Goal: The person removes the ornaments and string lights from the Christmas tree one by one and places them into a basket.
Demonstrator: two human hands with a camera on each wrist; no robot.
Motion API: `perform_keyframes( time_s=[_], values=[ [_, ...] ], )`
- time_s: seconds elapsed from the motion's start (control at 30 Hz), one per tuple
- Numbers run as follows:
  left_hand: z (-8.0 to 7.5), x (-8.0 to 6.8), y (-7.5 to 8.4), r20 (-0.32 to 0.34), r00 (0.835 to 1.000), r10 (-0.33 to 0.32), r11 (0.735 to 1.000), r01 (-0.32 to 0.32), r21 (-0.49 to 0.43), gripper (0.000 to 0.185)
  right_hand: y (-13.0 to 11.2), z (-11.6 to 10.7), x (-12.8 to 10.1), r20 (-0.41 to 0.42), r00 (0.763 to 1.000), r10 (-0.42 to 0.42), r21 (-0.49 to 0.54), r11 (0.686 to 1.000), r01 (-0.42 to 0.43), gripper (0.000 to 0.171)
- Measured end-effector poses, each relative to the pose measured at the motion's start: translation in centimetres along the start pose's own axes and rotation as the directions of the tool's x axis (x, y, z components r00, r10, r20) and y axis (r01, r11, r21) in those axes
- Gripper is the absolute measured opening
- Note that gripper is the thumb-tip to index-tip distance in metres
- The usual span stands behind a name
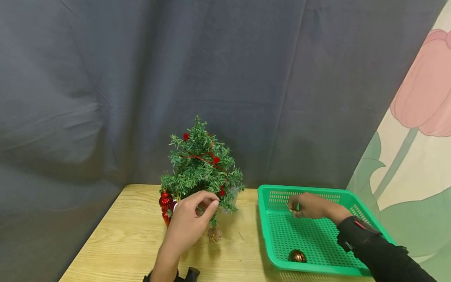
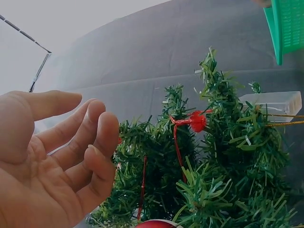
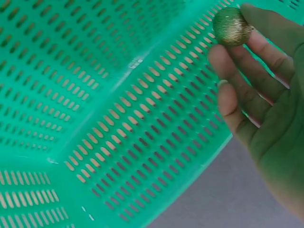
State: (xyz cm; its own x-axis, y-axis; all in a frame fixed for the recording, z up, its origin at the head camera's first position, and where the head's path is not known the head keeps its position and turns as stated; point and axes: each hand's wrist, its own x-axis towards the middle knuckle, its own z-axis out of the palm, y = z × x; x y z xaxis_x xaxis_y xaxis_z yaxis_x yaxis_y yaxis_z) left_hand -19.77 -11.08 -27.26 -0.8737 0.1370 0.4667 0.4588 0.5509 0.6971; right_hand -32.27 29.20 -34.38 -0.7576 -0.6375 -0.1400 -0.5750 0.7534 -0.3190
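Gold ball (image 3: pixel 230 27) sits pinched between the thumb and fingers of my right hand (image 1: pixel 310 205), inside the green basket (image 1: pixel 265 229) near its far left corner; whether it touches the mesh I cannot tell. Round that wrist goes a dark strap (image 1: pixel 356 231) bearing a red mark, too small to read. Along the near side of the basket floor lies a shiny brown ball (image 1: pixel 297 256). My left hand (image 1: pixel 192 223) holds nothing: its fingers are loosely bent, thumb near the fingertips, close to the small green tree (image 1: pixel 197 176). Red garland (image 1: pixel 216 159) crosses the branches, a ridged red ornament (image 1: pixel 165 200) hangs low on the left, and a glittery brown ball (image 1: pixel 214 234) hangs at the front. Behind the branches is a clear plastic box (image 2: pixel 282 104). Tree and basket stand side by side on the wooden table (image 1: pixel 116 227), before a grey curtain (image 1: pixel 225 58), with a tulip-patterned cloth (image 1: pixel 419 86) to the right.
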Motion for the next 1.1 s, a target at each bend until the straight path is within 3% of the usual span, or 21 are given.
perform_keyframes(
  time_s=[0.13, 0.37, 0.6, 0.8, 0.93, 1.1],
  values=[
    [-0.2, 0.0, -0.2, -0.001, 1.0, 0.007, 1.0, -0.007, 0.003, 0.01, 0.9, 0.8, 0.3, 0.032, 1.0, 0.002, -0.007, 1.0, -0.002, 0.014],
    [-0.4, -0.1, -0.2, -0.003, 1.0, -0.008, 1.0, 0.008, 0.01, 0.011, 2.0, 2.8, 0.3, 0.067, 0.997, 0.023, 0.035, 0.999, -0.025, 0.02],
    [-0.5, -0.2, -0.3, -0.014, 1.0, -0.015, 1.0, 0.015, 0.021, 0.012, 1.5, 3.3, 0.5, 0.051, 0.999, -0.004, 0.034, 0.999, 0.002, 0.023],
    [-0.8, -0.2, -0.5, -0.004, 1.0, -0.023, 1.0, 0.023, 0.009, 0.012, 0.9, 3.2, 0.3, 0.066, 0.995, 0.077, 0.026, 0.997, -0.079, 0.028],
    [-1.4, -0.1, -0.8, -0.055, 0.998, -0.012, 1.0, 0.012, 0.005, 0.01, 0.5, 2.5, 0.3, 0.118, 0.979, 0.167, 0.042, 0.984, -0.173, 0.033],
    [-1.8, 0.0, -1.1, -0.062, 0.998, -0.014, 1.0, 0.014, 0.006, 0.008, -1.1, -0.8, 0.2, 0.099, 0.985, 0.144, 0.002, 0.989, -0.145, 0.043]
  ],
)
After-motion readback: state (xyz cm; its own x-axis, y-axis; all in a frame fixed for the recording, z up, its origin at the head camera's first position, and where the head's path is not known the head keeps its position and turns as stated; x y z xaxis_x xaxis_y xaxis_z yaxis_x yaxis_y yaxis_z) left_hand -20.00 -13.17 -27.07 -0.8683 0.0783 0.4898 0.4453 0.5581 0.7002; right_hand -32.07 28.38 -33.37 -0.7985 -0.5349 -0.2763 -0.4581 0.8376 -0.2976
